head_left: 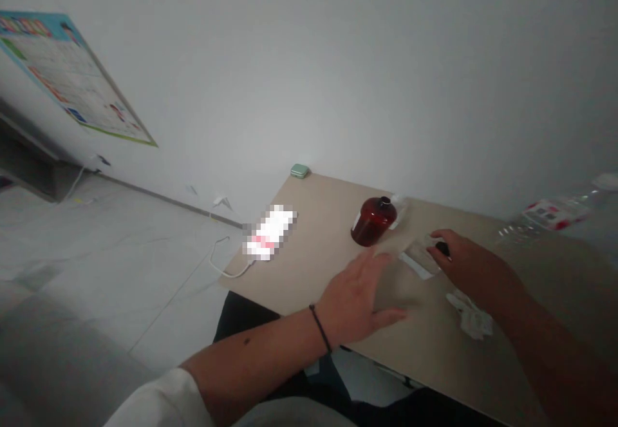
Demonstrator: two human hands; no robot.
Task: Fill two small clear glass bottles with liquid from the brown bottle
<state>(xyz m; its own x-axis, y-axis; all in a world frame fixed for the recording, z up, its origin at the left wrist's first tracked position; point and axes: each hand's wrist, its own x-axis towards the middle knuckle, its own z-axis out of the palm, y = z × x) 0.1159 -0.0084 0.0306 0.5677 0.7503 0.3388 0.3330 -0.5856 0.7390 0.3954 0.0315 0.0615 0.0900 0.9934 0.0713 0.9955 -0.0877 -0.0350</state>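
Note:
My left hand (350, 301) is held over the near part of the table, fingers stretched out and thumb apart, with nothing in it. Just beyond its fingertips an amber-brown bottle (374, 221) stands without a cap, its narrow neck showing. My right hand (456, 256) has its fingers curled round the dark end of a small see-through bottle-like thing (421, 256) with a white label; its exact kind is unclear. Crumpled white tissue (470, 316) lies beneath my right wrist.
On the table (321, 221), a bright phone (270, 234) is plugged into a white cable (234, 275). A small green case (299, 170) is at the back corner. A clear plastic bottle (550, 214) is at the right, by the wall (338, 79). A poster (82, 79) hangs left.

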